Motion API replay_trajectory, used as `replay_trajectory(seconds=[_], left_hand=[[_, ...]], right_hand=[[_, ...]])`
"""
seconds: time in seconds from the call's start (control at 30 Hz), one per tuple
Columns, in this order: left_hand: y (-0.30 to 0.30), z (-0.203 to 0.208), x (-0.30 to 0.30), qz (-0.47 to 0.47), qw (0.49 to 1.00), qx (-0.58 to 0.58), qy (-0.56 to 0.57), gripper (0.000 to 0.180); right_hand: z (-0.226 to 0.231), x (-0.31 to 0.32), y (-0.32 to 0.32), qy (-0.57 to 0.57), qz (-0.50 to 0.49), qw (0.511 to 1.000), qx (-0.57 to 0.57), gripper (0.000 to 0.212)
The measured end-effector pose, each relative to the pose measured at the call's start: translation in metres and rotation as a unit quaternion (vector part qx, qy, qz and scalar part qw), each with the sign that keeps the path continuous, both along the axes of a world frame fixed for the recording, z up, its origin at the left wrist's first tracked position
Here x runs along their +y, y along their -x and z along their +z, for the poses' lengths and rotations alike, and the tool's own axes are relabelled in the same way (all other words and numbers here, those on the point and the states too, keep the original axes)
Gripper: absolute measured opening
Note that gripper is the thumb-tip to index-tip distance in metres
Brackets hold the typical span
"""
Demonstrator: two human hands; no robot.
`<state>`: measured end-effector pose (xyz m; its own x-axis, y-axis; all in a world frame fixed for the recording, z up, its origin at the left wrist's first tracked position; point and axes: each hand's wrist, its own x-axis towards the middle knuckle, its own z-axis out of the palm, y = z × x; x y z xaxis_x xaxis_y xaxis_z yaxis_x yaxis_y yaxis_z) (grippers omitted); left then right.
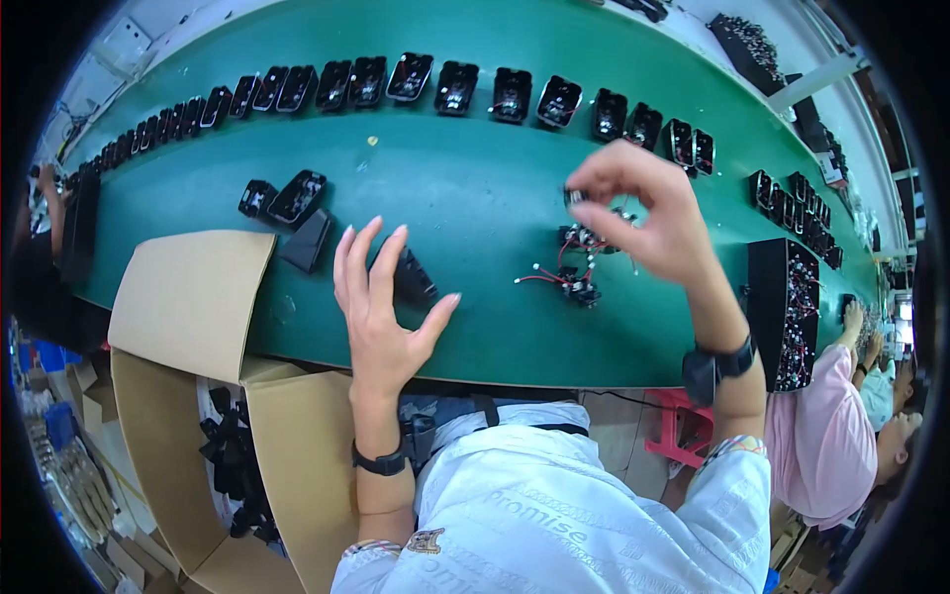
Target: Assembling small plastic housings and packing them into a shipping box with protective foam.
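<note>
My left hand [376, 307] is held with its fingers spread around a black plastic housing [415, 276] on the green table; whether they touch it I cannot tell. Between thumb and forefinger of my right hand [638, 213] is a small black part [575, 197], too small to name more exactly. Below that hand lies a loose cluster of small wired components [577, 287] with red and black leads and white connectors. Left of my left hand, more black housings [308, 241] lie on the table.
A long row of black housings [456, 87] lines the far side of the green table [475, 178]. At the right edge stands a black bin [767, 312] of wired parts. An open cardboard box [302, 445] holds black pieces at lower left. People sit at both sides.
</note>
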<state>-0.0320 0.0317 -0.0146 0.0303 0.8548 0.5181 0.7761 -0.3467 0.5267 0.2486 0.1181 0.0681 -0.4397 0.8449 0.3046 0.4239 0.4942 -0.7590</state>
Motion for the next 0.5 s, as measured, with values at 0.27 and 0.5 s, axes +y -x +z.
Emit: replay_trajectory(seconds=[0.27, 0.5], left_hand=[[-0.043, 0.031, -0.011, -0.241, 0.877, -0.399, 0.121, 0.03], [-0.034, 0.011, -0.018, -0.25, 0.849, -0.455, 0.101, 0.033]], right_hand=[[-0.038, -0.08, 0.051, 0.04, -0.01, 0.973, 0.226, 0.027], [-0.043, -0.101, 0.056, 0.231, -0.054, 0.931, 0.276, 0.023]])
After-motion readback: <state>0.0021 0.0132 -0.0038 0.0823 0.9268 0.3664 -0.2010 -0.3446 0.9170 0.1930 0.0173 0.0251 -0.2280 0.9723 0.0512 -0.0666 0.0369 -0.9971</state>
